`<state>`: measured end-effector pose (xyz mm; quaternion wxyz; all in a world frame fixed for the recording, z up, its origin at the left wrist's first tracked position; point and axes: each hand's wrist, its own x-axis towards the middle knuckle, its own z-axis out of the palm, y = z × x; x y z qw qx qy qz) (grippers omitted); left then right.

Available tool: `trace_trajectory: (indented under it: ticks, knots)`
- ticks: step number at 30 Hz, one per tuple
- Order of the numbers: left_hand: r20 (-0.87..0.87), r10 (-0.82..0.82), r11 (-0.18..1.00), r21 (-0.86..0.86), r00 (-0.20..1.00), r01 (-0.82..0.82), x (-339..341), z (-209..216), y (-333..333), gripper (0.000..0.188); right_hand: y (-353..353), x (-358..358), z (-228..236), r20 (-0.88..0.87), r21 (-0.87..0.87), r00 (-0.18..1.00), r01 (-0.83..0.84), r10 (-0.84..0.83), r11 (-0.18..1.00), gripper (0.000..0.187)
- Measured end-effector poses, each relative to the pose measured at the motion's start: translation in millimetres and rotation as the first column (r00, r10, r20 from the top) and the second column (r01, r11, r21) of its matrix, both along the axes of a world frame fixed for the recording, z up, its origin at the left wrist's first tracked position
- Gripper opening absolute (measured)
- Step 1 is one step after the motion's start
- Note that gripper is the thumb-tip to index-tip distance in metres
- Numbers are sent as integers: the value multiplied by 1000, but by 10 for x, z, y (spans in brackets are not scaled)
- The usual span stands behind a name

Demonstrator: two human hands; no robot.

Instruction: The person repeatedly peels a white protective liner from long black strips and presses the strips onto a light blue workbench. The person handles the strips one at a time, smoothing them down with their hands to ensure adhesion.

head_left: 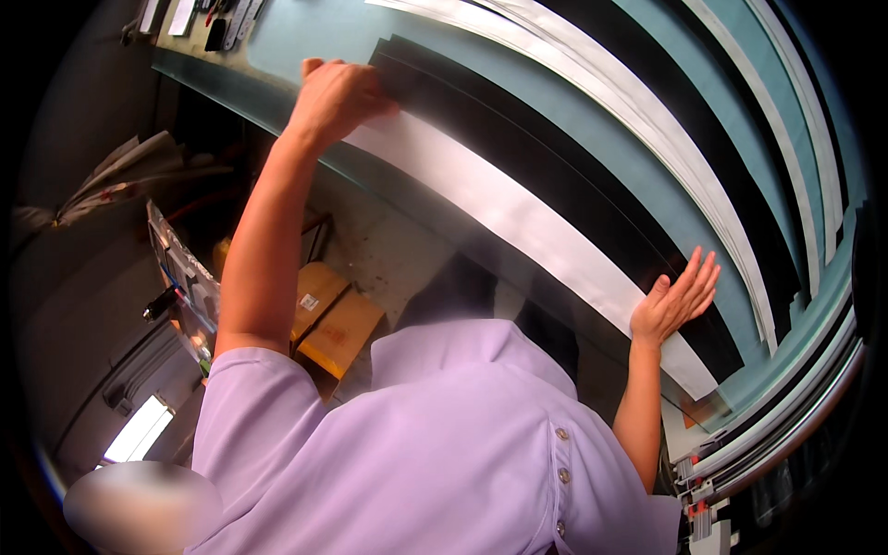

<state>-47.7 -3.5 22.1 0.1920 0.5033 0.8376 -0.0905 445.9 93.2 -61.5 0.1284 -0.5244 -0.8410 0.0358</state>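
A long white strip (518, 217) of flat sheet material runs along the near edge of the glass-topped table (305, 32), slanting down to the right. Against its far side lies a stack of long black strips (536, 139), partly overlapping. My left hand (335, 100) is closed at the white strip's left end, beside the black stack's end; its fingertips are mostly hidden. Toward the right end my right hand (675, 301) is open, fingers stretched out and slightly apart, over the white and black strips. Whether its palm presses on them I cannot tell.
More white strips (592, 69) and black strips (712, 139) lie in bands farther across the table. Small dark tools (236, 28) sit at the far left. A metal rail (786, 416) borders the right end. Below the table edge stands a cardboard box (338, 319).
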Motion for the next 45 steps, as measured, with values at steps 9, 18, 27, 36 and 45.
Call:
trace_trajectory:
  ticks: [9,18,27,36,45]
  knots:
    - [-64,-23,598,799,998,65,2094,-637,307,62,9,-18,17,-15,-8,1000,5,-5,1000,71]
    - [-125,15,852,521,992,53,1792,-776,455,89,6,-12,16,-34,2,999,13,-13,1000,71]
    - [-230,169,822,569,958,-8,299,-823,175,80,7,-4,51,-32,-13,999,7,-7,1000,72]
    - [-268,381,690,720,885,-79,-181,-958,101,73,-6,20,30,-54,40,998,15,-13,999,70]
    - [146,647,281,867,748,-412,-173,-933,-513,23,-74,111,96,-269,112,962,-19,49,994,44]
